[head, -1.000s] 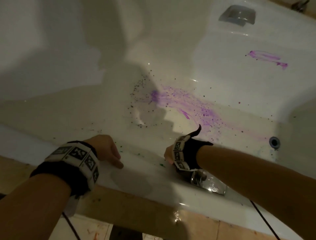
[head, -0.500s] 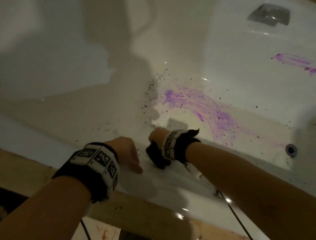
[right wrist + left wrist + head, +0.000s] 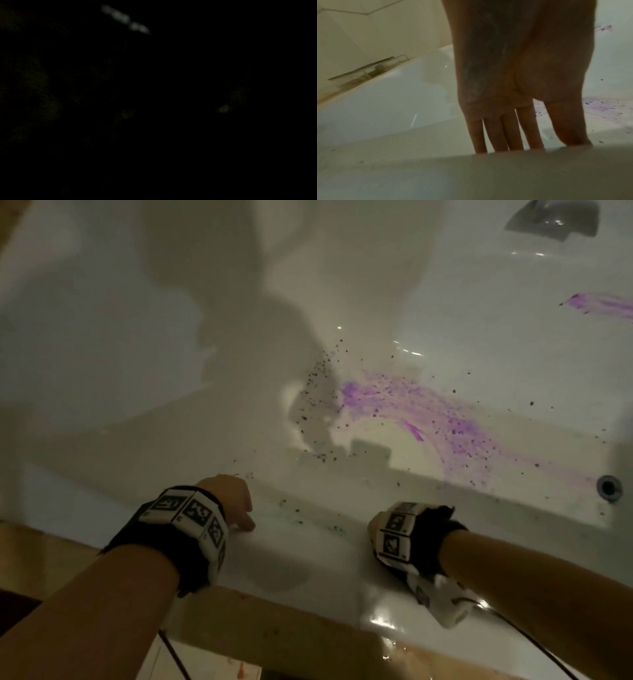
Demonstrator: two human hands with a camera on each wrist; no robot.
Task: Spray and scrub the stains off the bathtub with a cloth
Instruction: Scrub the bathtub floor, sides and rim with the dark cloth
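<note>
The white bathtub [image 3: 291,559] has a big purple smear [image 3: 428,412] on its floor, a second purple streak [image 3: 603,302] on the far wall and dark specks [image 3: 318,385] beside the smear. Faint green specks [image 3: 301,520] dot the near rim. My left hand [image 3: 229,501] rests open on that rim, its fingers [image 3: 505,128] straight with the tips over the edge. My right hand [image 3: 372,527] presses down on the rim further right, only its knuckles showing past the wrist band. The dark cloth it held a moment ago is hidden beneath it. The right wrist view is black.
A round metal fitting [image 3: 608,487] sits in the tub wall at the right. A grey recess [image 3: 555,219] lies at the far top right. A tan ledge [image 3: 239,618] runs below the rim. Tiled wall [image 3: 359,33] stands beyond the tub.
My right hand, which gripped a dark cloth close to the left hand half a second ago, has slid right along the rim. The left hand has stayed on the rim.
</note>
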